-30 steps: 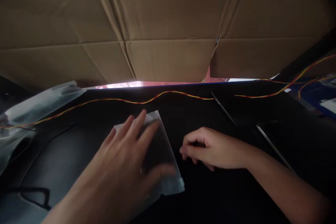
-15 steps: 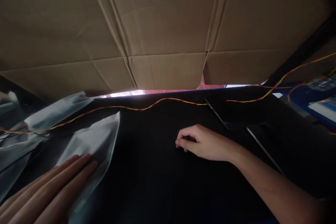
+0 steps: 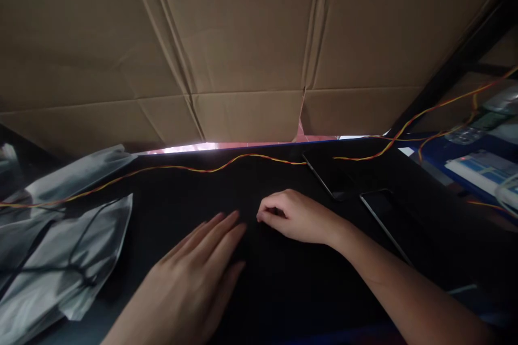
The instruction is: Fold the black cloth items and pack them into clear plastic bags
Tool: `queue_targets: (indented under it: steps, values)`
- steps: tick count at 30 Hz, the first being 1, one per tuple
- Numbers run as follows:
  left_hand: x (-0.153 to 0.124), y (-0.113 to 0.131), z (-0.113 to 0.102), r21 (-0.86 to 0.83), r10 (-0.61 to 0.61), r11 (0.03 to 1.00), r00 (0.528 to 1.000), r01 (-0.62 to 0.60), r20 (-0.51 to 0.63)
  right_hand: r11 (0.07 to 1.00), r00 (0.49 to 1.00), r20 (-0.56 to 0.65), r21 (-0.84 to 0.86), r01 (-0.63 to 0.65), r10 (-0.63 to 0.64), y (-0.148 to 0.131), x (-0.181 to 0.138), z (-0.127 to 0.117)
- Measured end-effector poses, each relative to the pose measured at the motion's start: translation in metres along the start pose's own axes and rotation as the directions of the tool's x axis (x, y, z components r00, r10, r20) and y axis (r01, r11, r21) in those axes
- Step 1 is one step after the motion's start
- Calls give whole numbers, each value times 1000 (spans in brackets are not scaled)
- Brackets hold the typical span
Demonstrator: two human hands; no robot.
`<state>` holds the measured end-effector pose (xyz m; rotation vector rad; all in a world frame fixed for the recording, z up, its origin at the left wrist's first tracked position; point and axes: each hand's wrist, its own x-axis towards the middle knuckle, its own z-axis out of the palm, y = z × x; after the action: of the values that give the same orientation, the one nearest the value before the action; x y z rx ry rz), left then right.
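My left hand (image 3: 190,275) is held over the black tabletop (image 3: 279,291), palm down with the fingers stretched out and nothing in it. Just right of its fingertips, my right hand (image 3: 297,218) rests on the surface with curled fingers and the thumb against them; no object shows in it. At the left lies a clear, frosted plastic bag (image 3: 101,232), with dark cords over or inside it. Behind my right hand and beside the forearm lie two dark, flat phone-like devices, a farther one (image 3: 329,172) and a nearer one (image 3: 388,221).
A twisted red-and-yellow wire (image 3: 251,156) runs across the back of the table. Another frosted bag (image 3: 81,172) lies at the far left. Brown cardboard (image 3: 243,27) walls off the back. A clear bottle (image 3: 481,118) and a white-and-blue box (image 3: 485,170) are on the right.
My left hand has let go of the frosted bag, which now lies farther left, and has moved right toward my right hand. My right hand keeps its curled pose; the view has shifted slightly.
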<state>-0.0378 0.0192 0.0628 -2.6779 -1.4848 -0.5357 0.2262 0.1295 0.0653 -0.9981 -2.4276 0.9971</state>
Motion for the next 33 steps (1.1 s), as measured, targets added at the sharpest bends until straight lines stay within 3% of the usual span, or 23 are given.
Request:
queue_targets:
  steps: [1, 4, 7, 10, 15, 20, 33]
  values:
    - [23, 4, 6, 21, 63, 998, 998, -63, 20, 999, 999, -46, -39, 12, -13, 1, 1, 1]
    - [77, -4, 25, 3, 45, 999, 998, -45, 43, 990, 985, -170, -138, 12, -35, 4, 3, 3]
    - [97, -28, 46, -34, 27, 999, 997, -25, 75, 979, 962, -265, -205, 16, -71, 9, 4, 9]
    - [93, -42, 62, -58, 33, 998, 990, -25, 137, 940, 949, -302, -341, -17, -92, 15, 5, 21]
    - [87, -42, 67, -67, 11, 998, 976, 4, 217, 907, 993, -81, -405, -114, 88, 24, 5, 35]
    - [88, -44, 66, -20, 20, 1000, 974, -16, 225, 910, 991, -10, -395, -128, 135, 23, 6, 28]
    - [84, -56, 72, -56, 74, 996, 979, -64, 191, 902, 994, -74, -419, -106, 82, 34, 5, 31]
